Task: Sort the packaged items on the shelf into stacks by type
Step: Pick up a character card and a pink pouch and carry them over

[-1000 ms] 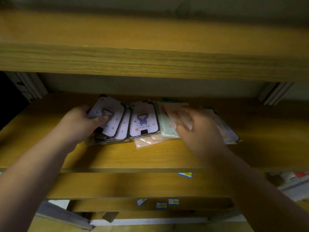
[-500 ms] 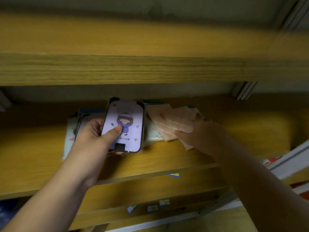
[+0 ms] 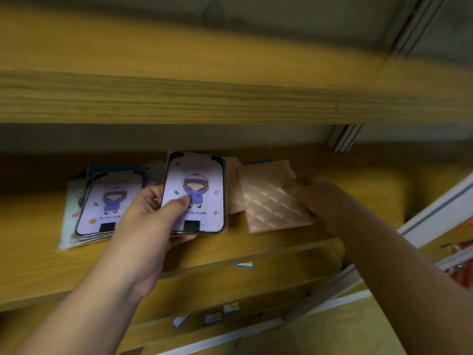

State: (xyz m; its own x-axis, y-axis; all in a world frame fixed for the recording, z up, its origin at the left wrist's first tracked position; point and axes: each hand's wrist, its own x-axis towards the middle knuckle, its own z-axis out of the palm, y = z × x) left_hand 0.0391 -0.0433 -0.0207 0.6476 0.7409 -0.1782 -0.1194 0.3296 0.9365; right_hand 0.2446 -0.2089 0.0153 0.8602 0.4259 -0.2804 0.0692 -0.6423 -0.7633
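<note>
While left hand grips purple pack, right hand seemingly holds pink packs.

— Where is bare room left on the wooden shelf?
— At three o'clock of the pink packs, bare board is seen.
— What is blocked?
— Nine o'clock is taken by the purple stack; headroom is limited by the upper shelf board.

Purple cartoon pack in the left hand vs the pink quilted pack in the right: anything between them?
Head view: only part of another pink pack, beside the purple cartoon pack and behind the pink quilted pack.
</note>
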